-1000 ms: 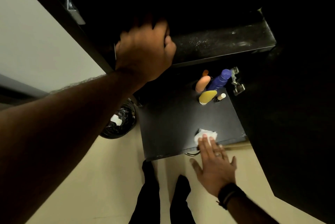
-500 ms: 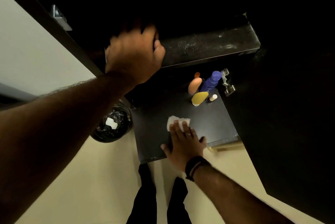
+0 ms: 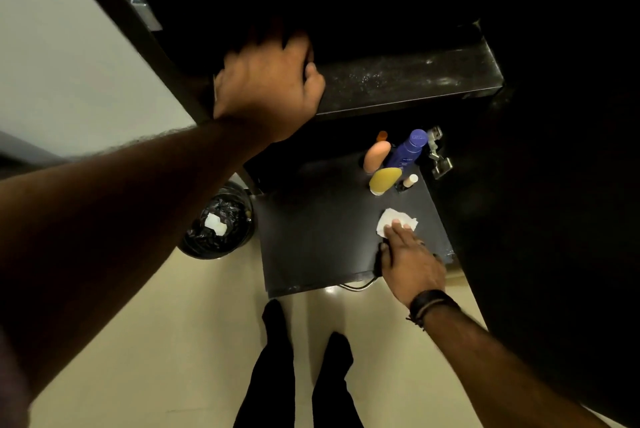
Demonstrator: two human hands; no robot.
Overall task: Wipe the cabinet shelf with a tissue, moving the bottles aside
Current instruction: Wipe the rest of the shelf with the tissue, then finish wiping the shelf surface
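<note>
Pressing flat fingers on a crumpled white tissue, the right hand rests on the matte dark shelf, near four bottles far right. Left hand clutches the dusty upper ledge. Left, a black-lined bin holds white paper.

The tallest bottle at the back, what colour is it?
Blue bottle, with a blue cap, seen in the head view.

White tissue is seen on matte black shelf. Bottles are coloured blue, peach-orange and yellow; a small cream-capped one is noted. Upper shelf edge is black, speckled white. Floor is cream; bin liner glossy black.
</note>
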